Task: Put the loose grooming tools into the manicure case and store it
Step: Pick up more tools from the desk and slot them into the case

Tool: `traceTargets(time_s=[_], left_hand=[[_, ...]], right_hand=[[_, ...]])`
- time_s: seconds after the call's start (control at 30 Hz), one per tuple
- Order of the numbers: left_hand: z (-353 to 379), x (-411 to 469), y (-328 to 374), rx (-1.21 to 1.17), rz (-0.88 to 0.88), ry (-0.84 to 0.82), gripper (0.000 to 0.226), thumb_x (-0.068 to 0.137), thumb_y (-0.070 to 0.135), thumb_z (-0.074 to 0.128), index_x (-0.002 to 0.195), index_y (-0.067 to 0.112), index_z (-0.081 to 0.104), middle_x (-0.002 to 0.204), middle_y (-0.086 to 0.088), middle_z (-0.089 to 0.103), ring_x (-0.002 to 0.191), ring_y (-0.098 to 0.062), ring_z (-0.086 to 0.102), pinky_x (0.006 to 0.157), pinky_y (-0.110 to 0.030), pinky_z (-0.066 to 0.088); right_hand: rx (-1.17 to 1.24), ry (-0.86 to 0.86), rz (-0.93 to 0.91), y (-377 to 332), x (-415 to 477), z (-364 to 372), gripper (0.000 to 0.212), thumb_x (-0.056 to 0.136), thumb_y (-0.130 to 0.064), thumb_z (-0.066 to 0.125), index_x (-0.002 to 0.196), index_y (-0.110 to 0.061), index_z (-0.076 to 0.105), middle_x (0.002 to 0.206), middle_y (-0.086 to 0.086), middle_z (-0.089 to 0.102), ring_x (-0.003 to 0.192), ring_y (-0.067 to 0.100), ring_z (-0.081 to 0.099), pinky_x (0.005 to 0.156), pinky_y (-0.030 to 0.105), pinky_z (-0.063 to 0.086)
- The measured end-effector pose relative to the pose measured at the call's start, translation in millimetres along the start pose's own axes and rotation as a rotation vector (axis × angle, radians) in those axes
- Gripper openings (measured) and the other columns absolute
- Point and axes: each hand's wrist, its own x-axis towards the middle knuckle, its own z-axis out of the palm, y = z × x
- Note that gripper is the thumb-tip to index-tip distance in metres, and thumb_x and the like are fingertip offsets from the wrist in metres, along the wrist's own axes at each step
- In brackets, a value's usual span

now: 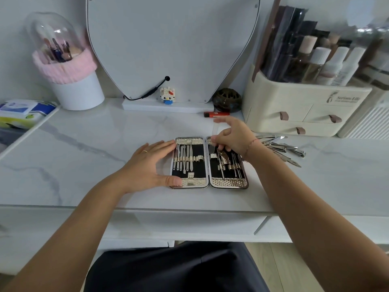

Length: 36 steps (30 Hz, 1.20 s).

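Observation:
The manicure case (229,182) lies open flat on the marble tabletop, black lining and silver textured edges showing. Its left half holds several slim metal tools under a strap. My left hand (150,165) rests flat against the case's left edge, fingers straight, thumb at the lower corner. My right hand (233,137) hovers over the right half and pinches a clear glass nail file (215,131), tilted with its lower end in the case. A pile of loose metal clippers and tools (282,149) lies on the table just right of my right wrist.
A cream drawer organiser (299,110) with bottles stands at the back right. An orange lighter (216,114), a dark round holder (227,100), a toy cat figure (167,95) and a mirror base sit behind the case. A brush holder (71,81) stands back left.

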Motion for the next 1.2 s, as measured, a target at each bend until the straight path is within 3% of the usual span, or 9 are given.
traceTargets(time_s=[0.17, 0.3, 0.37, 0.6, 0.73, 0.87, 1.07, 1.2], left_hand=[[0.4, 0.4, -0.9, 0.002, -0.003, 0.000, 0.122, 0.046, 0.097, 0.039, 0.148, 0.035, 0.012, 0.153, 0.021, 0.009, 0.141, 0.002, 0.003, 0.114, -0.028, -0.004], [-0.1, -0.3, 0.1, -0.011, -0.003, -0.006, 0.120, 0.046, 0.096, 0.040, 0.147, 0.038, 0.011, 0.152, 0.023, 0.008, 0.141, 0.002, 0.002, 0.113, -0.027, -0.005], [-0.5, -0.7, 1.0, -0.010, -0.004, -0.004, 0.121, 0.045, 0.097, 0.039, 0.147, 0.037, 0.012, 0.151, 0.025, 0.007, 0.141, 0.002, 0.002, 0.113, -0.026, -0.005], [-0.4, -0.9, 0.6, -0.007, -0.006, -0.008, 0.121, 0.046, 0.096, 0.039, 0.147, 0.036, 0.011, 0.153, 0.022, 0.008, 0.141, 0.001, 0.002, 0.113, -0.027, -0.005], [0.4, -0.5, -0.4, -0.004, -0.005, -0.004, 0.120, 0.047, 0.096, 0.040, 0.147, 0.037, 0.012, 0.153, 0.022, 0.009, 0.141, 0.001, 0.003, 0.112, -0.026, -0.005], [0.9, 0.0, -1.2, -0.011, -0.009, 0.001, 0.120, 0.046, 0.096, 0.041, 0.147, 0.037, 0.013, 0.152, 0.023, 0.009, 0.141, 0.001, 0.003, 0.112, -0.025, -0.005], [1.1, 0.2, -2.1, -0.008, -0.007, -0.002, 0.119, 0.048, 0.094, 0.042, 0.147, 0.036, 0.013, 0.154, 0.021, 0.010, 0.141, 0.002, 0.003, 0.114, -0.027, -0.004], [1.3, 0.3, -2.7, -0.015, -0.011, 0.002, 0.120, 0.047, 0.095, 0.042, 0.147, 0.036, 0.013, 0.153, 0.022, 0.010, 0.141, 0.003, 0.003, 0.113, -0.026, -0.005]], right_hand=[[-0.028, -0.030, 0.029, 2.3, 1.7, -7.6, 0.043, 0.081, -0.008, 0.069, 0.120, -0.008, 0.051, 0.071, 0.008, 0.069, 0.061, 0.019, 0.056, 0.050, 0.020, 0.045], [-0.013, -0.002, 0.041, 2.9, 3.8, -16.8, 0.034, 0.083, -0.001, 0.064, 0.115, -0.003, 0.056, 0.046, -0.005, 0.063, 0.041, 0.003, 0.053, 0.044, 0.013, 0.044], [0.010, 0.002, 0.046, 2.6, 4.8, -19.2, 0.033, 0.083, 0.003, 0.063, 0.115, -0.002, 0.056, 0.044, -0.005, 0.062, 0.037, 0.001, 0.051, 0.041, 0.013, 0.043], [-0.097, -0.087, 0.025, -2.6, 3.9, -17.7, 0.027, 0.082, -0.002, 0.065, 0.109, -0.006, 0.060, 0.069, 0.007, 0.066, 0.047, 0.006, 0.051, 0.043, 0.014, 0.041], [-0.243, -0.085, -0.022, 2.8, -0.6, -15.2, 0.019, 0.083, -0.011, 0.065, 0.102, -0.010, 0.068, 0.079, 0.016, 0.070, 0.057, 0.011, 0.053, 0.052, 0.015, 0.043], [-0.390, -0.100, -0.090, -0.7, -8.3, -14.0, 0.019, 0.087, -0.014, 0.060, 0.099, -0.013, 0.074, 0.082, 0.000, 0.068, 0.067, 0.006, 0.056, 0.059, 0.006, 0.043], [-0.418, -0.077, -0.123, -2.6, -14.2, -10.6, 0.020, 0.090, -0.016, 0.056, 0.102, -0.016, 0.073, 0.069, -0.018, 0.058, 0.056, -0.001, 0.052, 0.051, 0.001, 0.036], [-0.306, 0.059, -0.172, 6.2, -22.8, -19.9, 0.020, 0.088, -0.015, 0.060, 0.105, -0.016, 0.070, 0.083, -0.010, 0.066, 0.071, -0.002, 0.058, 0.071, 0.007, 0.042]])
